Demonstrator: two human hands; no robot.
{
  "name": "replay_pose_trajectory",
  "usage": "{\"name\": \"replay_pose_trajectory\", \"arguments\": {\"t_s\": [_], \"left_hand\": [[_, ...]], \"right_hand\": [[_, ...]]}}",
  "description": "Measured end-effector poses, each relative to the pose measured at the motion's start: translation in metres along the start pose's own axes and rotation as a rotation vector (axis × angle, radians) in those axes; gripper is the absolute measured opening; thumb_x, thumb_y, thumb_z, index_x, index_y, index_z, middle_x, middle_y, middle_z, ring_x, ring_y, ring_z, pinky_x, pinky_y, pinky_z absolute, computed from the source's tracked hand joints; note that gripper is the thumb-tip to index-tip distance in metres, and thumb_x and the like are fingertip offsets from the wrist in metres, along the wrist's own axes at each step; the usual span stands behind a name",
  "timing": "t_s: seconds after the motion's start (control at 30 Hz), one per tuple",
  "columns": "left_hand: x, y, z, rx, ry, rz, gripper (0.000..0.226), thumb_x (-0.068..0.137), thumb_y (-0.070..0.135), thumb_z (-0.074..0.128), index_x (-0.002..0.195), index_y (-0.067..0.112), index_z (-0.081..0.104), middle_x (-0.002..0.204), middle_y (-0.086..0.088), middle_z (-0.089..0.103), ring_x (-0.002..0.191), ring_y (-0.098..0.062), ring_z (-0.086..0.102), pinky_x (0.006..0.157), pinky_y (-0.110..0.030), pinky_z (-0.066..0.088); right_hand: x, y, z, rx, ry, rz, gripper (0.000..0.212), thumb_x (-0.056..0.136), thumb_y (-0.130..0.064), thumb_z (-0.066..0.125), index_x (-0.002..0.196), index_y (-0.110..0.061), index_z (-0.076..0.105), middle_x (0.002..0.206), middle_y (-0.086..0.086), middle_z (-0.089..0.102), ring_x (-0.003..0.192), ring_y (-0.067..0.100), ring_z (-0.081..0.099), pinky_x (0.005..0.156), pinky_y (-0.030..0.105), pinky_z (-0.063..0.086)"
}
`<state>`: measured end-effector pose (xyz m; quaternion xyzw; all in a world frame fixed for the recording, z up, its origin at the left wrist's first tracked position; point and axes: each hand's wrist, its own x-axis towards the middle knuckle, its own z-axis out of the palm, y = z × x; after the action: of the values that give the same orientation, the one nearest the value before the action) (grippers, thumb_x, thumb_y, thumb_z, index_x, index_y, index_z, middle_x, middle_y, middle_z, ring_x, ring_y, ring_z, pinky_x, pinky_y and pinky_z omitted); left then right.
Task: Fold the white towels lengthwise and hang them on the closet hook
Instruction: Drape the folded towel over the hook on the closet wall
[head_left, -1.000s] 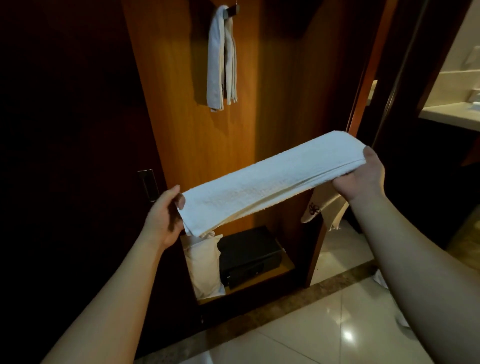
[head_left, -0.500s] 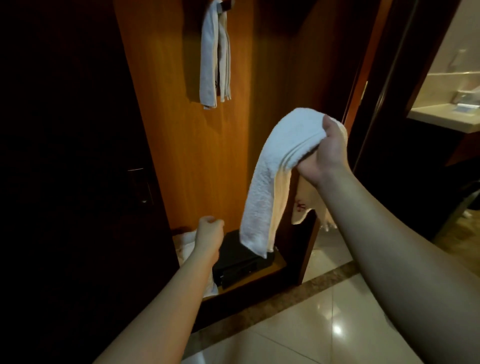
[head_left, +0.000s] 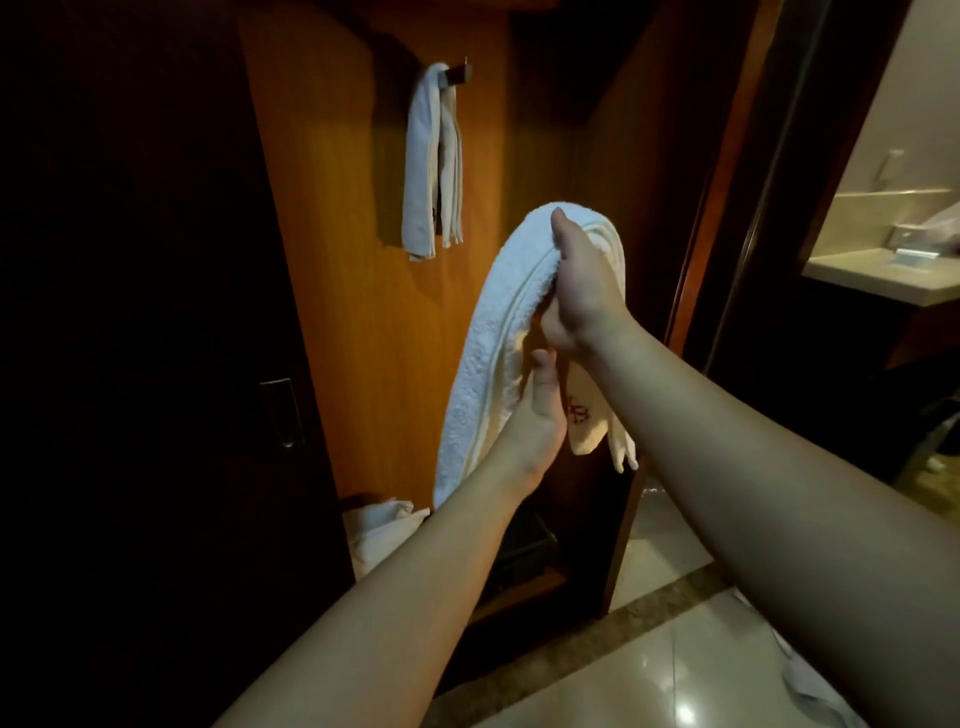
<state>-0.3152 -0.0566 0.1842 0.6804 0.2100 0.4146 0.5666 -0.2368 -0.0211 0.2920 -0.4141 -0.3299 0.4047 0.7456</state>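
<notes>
The left hand's (head_left: 537, 410) fingers are hidden behind the folded white towel (head_left: 493, 353); only its thumb and palm edge show. The right hand's (head_left: 582, 291) fingers are likewise out of sight under the towel's top fold. The black box (head_left: 524, 551) on the closet floor is mostly covered by the left forearm. The embroidered mark (head_left: 577, 415) on the towel's hanging end is too small to read. The hook (head_left: 458, 75) is partly covered by the hung towel (head_left: 431, 161). The closet's left side is too dark to make out.
</notes>
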Motion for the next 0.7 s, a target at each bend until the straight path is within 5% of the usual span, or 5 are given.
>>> {"name": "replay_pose_trajectory", "arguments": {"t_s": [0.07,0.23,0.37,0.53,0.7], "left_hand": [[0.012,0.012,-0.004,0.018,0.109,0.052,0.030,0.107,0.050,0.024,0.117,0.073,0.040,0.112,0.056,0.039,0.095,0.042,0.029,0.093,0.004,0.023],[0.061,0.035,-0.025,-0.082,0.337,0.020,0.068,0.083,0.084,0.016,0.102,0.040,0.065,0.094,0.021,0.064,0.088,0.005,0.057,0.078,-0.020,0.044],[0.094,0.051,-0.035,-0.627,0.525,0.062,0.036,0.091,0.068,0.049,0.097,0.038,0.068,0.092,0.014,0.076,0.086,-0.001,0.069,0.070,-0.021,0.048],[0.140,0.072,-0.047,-1.062,0.669,0.005,0.039,0.088,0.041,0.071,0.115,0.013,0.070,0.106,-0.010,0.076,0.100,-0.027,0.073,0.089,-0.042,0.058],[0.199,0.080,-0.062,-1.003,0.744,0.037,0.021,0.088,0.020,0.069,0.105,0.007,0.069,0.092,-0.011,0.078,0.084,-0.026,0.076,0.076,-0.039,0.063]], "right_hand": [[0.004,-0.008,0.008,0.022,0.001,-0.020,0.040,0.100,-0.046,0.053,0.105,-0.009,0.066,0.098,0.011,0.077,0.098,0.026,0.072,0.096,0.044,0.055],[0.021,-0.024,-0.002,-0.009,0.044,-0.091,0.032,0.100,-0.044,0.054,0.103,-0.013,0.063,0.082,0.001,0.078,0.081,0.016,0.076,0.067,0.029,0.061],[0.043,-0.027,-0.023,-0.344,0.192,-0.196,0.061,0.081,-0.059,0.055,0.118,-0.013,0.068,0.121,-0.001,0.070,0.117,0.018,0.063,0.110,0.045,0.044],[0.086,-0.025,-0.035,-0.423,0.262,-0.193,0.093,0.065,-0.075,0.050,0.134,-0.014,0.062,0.128,-0.003,0.062,0.123,0.021,0.055,0.111,0.043,0.038],[0.152,-0.035,-0.048,-0.197,0.230,-0.205,0.097,0.073,-0.074,0.054,0.148,-0.013,0.046,0.147,0.000,0.047,0.134,0.017,0.041,0.108,0.032,0.025]]}}
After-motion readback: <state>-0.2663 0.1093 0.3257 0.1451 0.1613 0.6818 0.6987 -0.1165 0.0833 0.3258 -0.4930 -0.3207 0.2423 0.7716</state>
